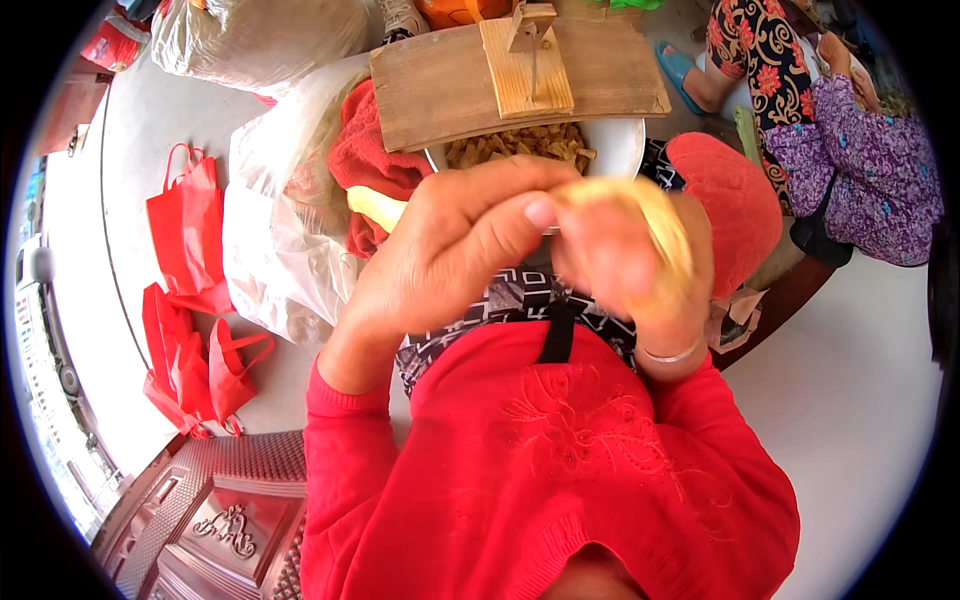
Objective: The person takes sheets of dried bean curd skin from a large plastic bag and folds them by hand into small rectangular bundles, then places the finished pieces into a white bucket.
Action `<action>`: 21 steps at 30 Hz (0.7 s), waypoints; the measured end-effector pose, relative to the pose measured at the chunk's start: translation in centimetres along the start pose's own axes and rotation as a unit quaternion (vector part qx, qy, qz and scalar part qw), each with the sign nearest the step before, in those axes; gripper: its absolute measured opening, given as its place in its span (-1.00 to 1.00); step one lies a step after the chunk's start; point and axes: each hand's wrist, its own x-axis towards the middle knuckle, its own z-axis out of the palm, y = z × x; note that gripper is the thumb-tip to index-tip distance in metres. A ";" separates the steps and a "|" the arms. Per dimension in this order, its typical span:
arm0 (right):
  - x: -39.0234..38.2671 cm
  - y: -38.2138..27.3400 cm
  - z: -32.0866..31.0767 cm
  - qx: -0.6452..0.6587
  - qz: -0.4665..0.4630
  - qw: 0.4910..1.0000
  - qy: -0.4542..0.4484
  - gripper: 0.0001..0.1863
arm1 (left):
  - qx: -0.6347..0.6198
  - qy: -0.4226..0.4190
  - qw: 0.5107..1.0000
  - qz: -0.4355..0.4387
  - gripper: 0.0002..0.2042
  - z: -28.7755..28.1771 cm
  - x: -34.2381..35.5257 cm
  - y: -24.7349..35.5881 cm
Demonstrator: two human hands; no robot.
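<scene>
Tension should be even along the yellow strip (668,222); the right hand (615,258) has fingers seemingly clamped on it; the left hand's (445,235), I cannot tell

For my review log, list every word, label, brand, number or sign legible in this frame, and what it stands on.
Readable text: none.
Street scene at the left edge: too small and distorted to read.
Brown door panel: raised scrollwork, no readable lettering.
Red tote bag: no lettering visible on the side shown.
Patterned trousers: geometric shapes, no readable words.
Yellow strip in the right hand: blurred, no marking readable.
</scene>
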 end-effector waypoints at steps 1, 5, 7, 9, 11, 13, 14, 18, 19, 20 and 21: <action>0.6 0.7 -0.4 -0.121 0.056 0.986 0.099 -0.73 | -0.102 -0.029 0.992 -0.073 -0.71 -0.7 0.1 -2.4; 1.8 10.6 -3.1 -0.446 -0.048 0.882 0.147 -0.73 | -0.262 0.060 0.955 -0.128 -0.69 1.0 0.9 -9.6; 1.6 11.5 -4.0 -0.567 -0.049 0.812 0.129 -0.70 | -0.354 0.062 0.923 -0.135 -0.66 0.8 0.9 -11.6; 1.5 12.0 -4.5 -0.615 -0.073 0.775 0.128 -0.65 | -0.370 0.057 0.912 -0.168 -0.69 0.3 0.7 -13.7; 1.3 12.6 -4.9 -0.608 -0.072 0.782 0.115 -0.61 | -0.362 0.052 0.905 -0.215 -0.84 0.2 0.7 -15.3; 0.8 12.9 -5.2 -0.590 -0.035 0.801 0.091 -0.54 | -0.389 0.042 0.891 -0.229 -0.89 0.3 0.4 -16.2; 0.5 13.0 -5.1 -0.554 -0.007 0.828 0.083 -0.56 | -0.403 0.037 0.884 -0.236 -0.91 0.4 0.3 -16.5; -0.8 13.8 -5.7 -0.284 0.113 0.950 0.058 -0.61 | -0.355 0.063 0.898 -0.253 -0.93 0.7 -0.9 -18.0; -1.0 13.9 -5.9 -0.182 0.145 0.971 0.051 -0.62 | -0.315 0.072 0.913 -0.248 -0.93 0.5 -1.2 -18.0; -1.4 13.8 -5.9 -0.086 0.178 0.979 0.058 -0.63 | -0.275 0.080 0.927 -0.243 -0.92 0.3 -1.6 -17.9; -1.9 13.6 -5.6 0.011 0.209 0.976 0.063 -0.64 | -0.234 0.089 0.938 -0.238 -0.92 0.2 -2.0 -17.8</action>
